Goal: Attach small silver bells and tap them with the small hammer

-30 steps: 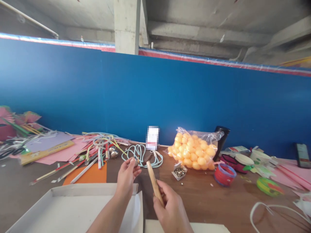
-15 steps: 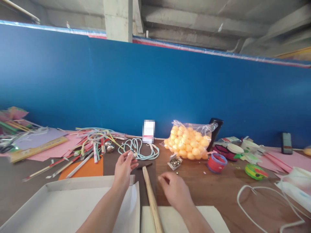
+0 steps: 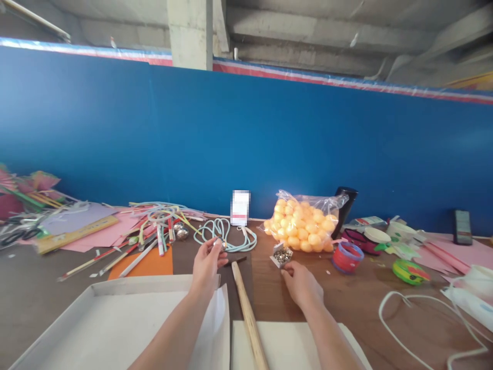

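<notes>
My left hand [image 3: 206,267] is closed around a small shiny silver ball [image 3: 220,245], held up between thumb and fingertips. My right hand [image 3: 304,288] is low over the brown table, its fingers curled together at the near edge of a small open box [image 3: 282,256] of tiny shiny metal pieces. Whatever is between those fingertips, if anything, is too small to make out. Between my arms lies a hammer [image 3: 248,316], its wooden handle toward me. Two more silver balls [image 3: 182,232] rest left of a coiled pale blue cord [image 3: 219,231].
A clear bag of orange balls [image 3: 304,226] sits behind the small box. Right of it are a red spool [image 3: 347,258], a green tape measure [image 3: 410,272] and a white cable [image 3: 385,313]. A shallow white tray [image 3: 115,318] lies front left, near scissors [image 3: 23,234] and a yellow ruler [image 3: 77,235].
My right hand has moved right and forward to the small box. My left hand still has the silver ball. The whole view has shifted slightly.
</notes>
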A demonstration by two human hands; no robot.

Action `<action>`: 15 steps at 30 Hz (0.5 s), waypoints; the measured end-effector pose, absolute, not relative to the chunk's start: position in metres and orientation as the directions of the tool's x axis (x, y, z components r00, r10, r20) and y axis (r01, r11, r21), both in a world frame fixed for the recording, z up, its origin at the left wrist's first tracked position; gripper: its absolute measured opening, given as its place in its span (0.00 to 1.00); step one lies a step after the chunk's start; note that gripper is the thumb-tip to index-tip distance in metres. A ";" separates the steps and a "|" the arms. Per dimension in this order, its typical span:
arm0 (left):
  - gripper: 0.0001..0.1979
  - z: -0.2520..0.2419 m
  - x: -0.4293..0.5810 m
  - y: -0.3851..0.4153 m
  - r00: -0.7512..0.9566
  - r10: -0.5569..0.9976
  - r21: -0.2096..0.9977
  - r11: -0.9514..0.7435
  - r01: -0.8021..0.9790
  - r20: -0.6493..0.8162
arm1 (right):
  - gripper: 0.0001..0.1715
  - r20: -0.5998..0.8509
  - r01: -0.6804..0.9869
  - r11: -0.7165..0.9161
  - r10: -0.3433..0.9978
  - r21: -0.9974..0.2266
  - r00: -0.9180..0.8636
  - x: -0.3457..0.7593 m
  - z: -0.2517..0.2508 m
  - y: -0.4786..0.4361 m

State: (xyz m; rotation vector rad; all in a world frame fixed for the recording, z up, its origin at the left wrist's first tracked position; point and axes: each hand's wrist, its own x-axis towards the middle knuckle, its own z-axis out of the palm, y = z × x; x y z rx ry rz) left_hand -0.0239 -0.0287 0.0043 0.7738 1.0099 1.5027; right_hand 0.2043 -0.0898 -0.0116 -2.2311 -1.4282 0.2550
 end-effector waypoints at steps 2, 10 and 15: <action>0.19 0.005 -0.022 -0.030 -0.134 0.990 0.904 -0.014 -0.428 -0.048 | 0.11 0.082 0.819 -0.347 0.900 -0.457 0.427 0.204 -0.013 -0.089; 0.16 0.010 -0.014 -0.042 0.264 0.964 0.821 0.187 -0.540 -0.046 | 0.08 0.066 0.806 -0.330 0.909 -0.491 0.412 0.202 -0.010 -0.088; 0.15 0.010 -0.011 -0.046 0.379 0.924 0.798 0.272 -0.538 -0.059 | 0.07 0.255 0.681 -0.002 0.927 -0.732 0.276 0.187 -0.012 -0.089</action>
